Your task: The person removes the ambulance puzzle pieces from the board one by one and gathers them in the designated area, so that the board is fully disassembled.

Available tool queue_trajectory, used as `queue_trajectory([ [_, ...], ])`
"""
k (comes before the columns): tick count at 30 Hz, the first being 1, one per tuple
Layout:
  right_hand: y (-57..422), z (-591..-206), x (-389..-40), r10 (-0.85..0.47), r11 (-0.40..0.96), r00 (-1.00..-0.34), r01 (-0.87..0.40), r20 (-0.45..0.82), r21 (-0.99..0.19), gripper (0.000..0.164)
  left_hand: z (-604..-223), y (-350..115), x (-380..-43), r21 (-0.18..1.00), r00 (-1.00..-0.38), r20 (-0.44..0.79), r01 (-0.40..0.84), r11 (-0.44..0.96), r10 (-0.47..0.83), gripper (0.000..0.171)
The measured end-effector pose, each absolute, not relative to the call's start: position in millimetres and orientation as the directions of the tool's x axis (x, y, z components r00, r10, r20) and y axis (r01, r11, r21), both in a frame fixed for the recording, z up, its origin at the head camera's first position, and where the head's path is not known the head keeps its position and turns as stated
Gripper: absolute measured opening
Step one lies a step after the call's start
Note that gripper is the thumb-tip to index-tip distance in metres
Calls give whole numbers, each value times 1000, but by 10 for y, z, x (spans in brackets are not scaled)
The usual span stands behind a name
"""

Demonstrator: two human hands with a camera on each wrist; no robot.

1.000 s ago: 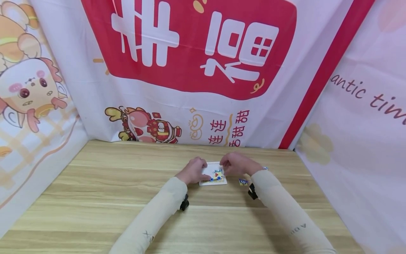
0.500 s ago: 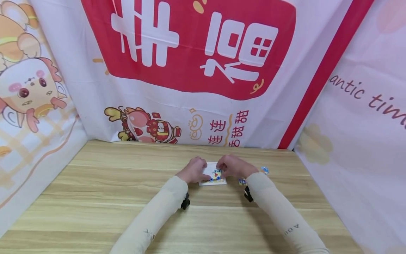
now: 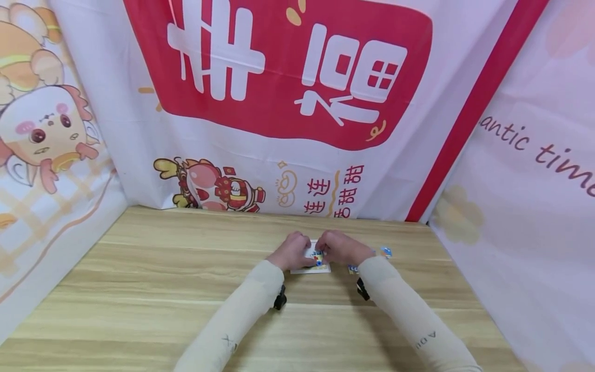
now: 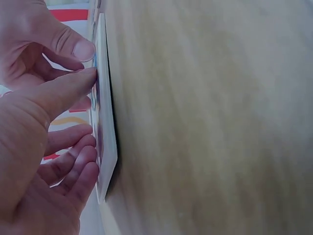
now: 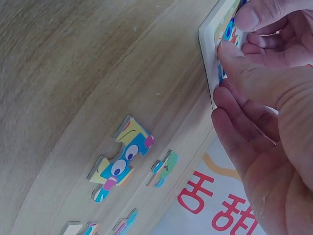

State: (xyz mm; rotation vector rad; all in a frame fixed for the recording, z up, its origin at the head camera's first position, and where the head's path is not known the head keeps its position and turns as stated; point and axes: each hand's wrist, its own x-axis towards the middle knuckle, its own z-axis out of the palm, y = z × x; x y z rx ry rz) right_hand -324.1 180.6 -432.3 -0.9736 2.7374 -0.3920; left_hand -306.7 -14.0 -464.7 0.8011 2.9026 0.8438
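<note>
On the worktop (image 3: 162,279), the puzzle board (image 5: 210,51) is being touched by the left hand (image 3: 293,251) and right hand (image 3: 341,248), fingers loosely extended.

Matt, smooth-edged tray (image 5: 208,54), smooth wood-grained bench (image 3: 139,315) beneath the tray, printed puzzle piece (image 5: 124,160) with card-like edges near it, creased cloth backdrop (image 3: 274,126) behind it, matt cloth sleeves (image 3: 237,318) in front of it

Touches the white-edged board (image 5: 209,54) with the thumb (image 5: 231,53) of the right hand (image 5: 269,107); brings the left hand (image 5: 283,32) close beside. Shows on the wooden table (image 5: 63,93) a blue-and-yellow puzzle piece (image 5: 123,160) with two eyes, a smaller green-and-blue piece (image 5: 166,168) near, more pieces (image 5: 126,223) lower; borders white cloth (image 5: 188,223) with red characters (image 5: 195,194)
</note>
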Motion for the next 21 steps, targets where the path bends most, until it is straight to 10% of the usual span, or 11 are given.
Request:
queue_trajectory([
  [21,1828,-4319,-3231,-633,739,-771,-576,-69,-349,32,-4641,-106,-3057,544,-890,101,423,725,444,48],
])
